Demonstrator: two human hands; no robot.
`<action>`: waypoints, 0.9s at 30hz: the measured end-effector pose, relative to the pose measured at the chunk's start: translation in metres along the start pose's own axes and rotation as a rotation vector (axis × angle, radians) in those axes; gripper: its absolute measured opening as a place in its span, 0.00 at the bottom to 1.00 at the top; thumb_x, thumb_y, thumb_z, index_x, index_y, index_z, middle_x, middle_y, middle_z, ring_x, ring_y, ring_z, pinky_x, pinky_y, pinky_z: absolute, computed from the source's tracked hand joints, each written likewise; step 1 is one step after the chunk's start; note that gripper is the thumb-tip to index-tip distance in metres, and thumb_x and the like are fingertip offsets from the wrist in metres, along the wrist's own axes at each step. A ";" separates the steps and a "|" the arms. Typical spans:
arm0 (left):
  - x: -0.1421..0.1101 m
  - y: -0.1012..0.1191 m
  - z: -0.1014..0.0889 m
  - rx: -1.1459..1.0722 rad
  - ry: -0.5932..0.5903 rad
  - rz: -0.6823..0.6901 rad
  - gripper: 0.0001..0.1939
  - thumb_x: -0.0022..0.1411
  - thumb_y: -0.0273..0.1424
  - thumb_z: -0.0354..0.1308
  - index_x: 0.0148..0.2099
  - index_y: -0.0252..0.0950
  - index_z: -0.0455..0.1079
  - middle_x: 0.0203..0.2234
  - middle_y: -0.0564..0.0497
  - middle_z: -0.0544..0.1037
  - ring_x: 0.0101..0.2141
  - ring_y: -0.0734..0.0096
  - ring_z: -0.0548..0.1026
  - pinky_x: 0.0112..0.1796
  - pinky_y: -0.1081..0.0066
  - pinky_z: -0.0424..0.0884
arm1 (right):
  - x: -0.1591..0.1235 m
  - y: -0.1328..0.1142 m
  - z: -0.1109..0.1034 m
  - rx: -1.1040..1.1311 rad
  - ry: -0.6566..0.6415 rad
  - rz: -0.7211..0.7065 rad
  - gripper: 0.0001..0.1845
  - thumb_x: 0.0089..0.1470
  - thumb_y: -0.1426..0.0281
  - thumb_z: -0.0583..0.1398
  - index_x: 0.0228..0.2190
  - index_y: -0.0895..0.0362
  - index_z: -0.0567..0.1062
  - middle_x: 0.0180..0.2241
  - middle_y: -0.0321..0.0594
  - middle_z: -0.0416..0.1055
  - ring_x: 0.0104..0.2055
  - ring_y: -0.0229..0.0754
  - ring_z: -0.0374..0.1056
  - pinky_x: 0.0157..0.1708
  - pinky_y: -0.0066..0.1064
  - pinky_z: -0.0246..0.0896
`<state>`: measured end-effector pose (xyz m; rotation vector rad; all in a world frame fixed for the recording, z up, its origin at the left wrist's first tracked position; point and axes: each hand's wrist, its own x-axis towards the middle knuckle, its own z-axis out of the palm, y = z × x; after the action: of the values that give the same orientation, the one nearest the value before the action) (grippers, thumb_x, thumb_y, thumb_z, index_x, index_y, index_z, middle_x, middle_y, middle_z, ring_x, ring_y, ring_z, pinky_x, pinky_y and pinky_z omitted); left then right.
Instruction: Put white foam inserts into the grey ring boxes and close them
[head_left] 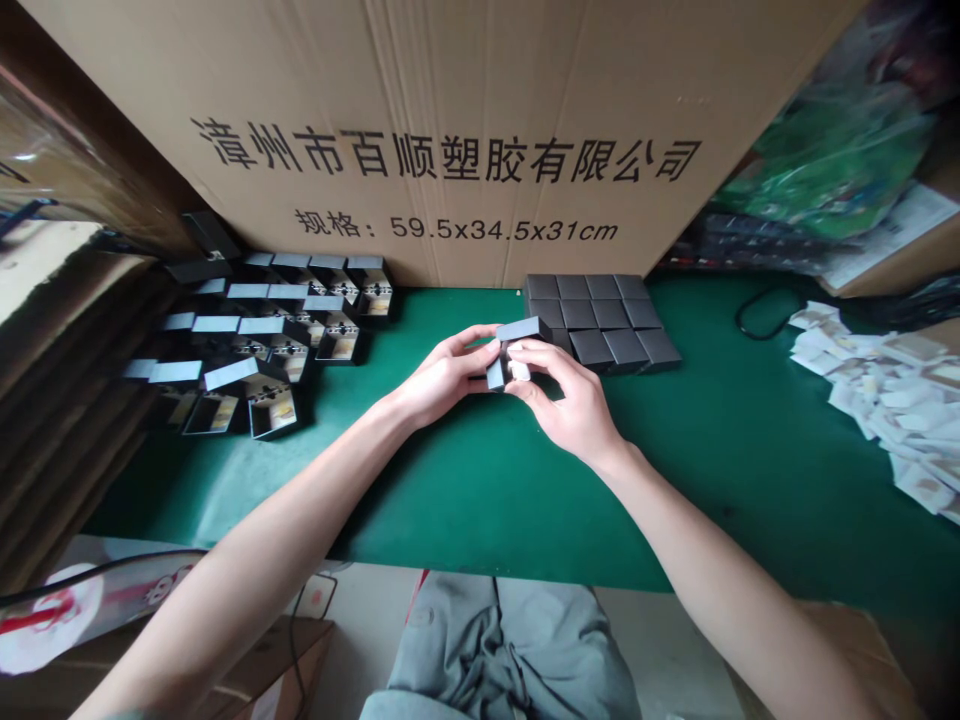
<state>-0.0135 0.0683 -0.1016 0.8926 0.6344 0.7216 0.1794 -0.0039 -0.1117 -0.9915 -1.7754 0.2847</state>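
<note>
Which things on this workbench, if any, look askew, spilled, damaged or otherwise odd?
At the back left, one small open black box sits turned away from the rows of open black boxes, so it looks askew. The flat white pieces at the right lie in a loose, untidy heap. No damage is evident.

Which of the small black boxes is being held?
Only the open black box between left hand and right hand is held; other open boxes stand left, closed boxes right.
</note>
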 end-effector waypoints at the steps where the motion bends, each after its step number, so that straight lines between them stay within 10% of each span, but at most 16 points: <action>1: 0.000 0.000 0.000 -0.001 -0.001 -0.001 0.21 0.59 0.37 0.75 0.52 0.38 0.78 0.40 0.49 0.83 0.39 0.67 0.81 0.46 0.62 0.77 | 0.000 0.000 0.000 -0.001 -0.003 -0.006 0.12 0.65 0.65 0.66 0.50 0.50 0.78 0.51 0.44 0.81 0.56 0.48 0.78 0.57 0.43 0.77; 27: 0.000 -0.005 -0.002 0.026 -0.061 0.041 0.23 0.59 0.38 0.75 0.55 0.43 0.78 0.46 0.49 0.81 0.44 0.69 0.80 0.47 0.67 0.80 | -0.001 -0.004 0.007 -0.049 0.004 -0.016 0.15 0.70 0.70 0.59 0.53 0.51 0.80 0.53 0.45 0.79 0.56 0.47 0.76 0.59 0.46 0.75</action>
<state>-0.0133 0.0673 -0.1067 0.9505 0.5735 0.7217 0.1714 -0.0058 -0.1132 -1.0112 -1.7933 0.2294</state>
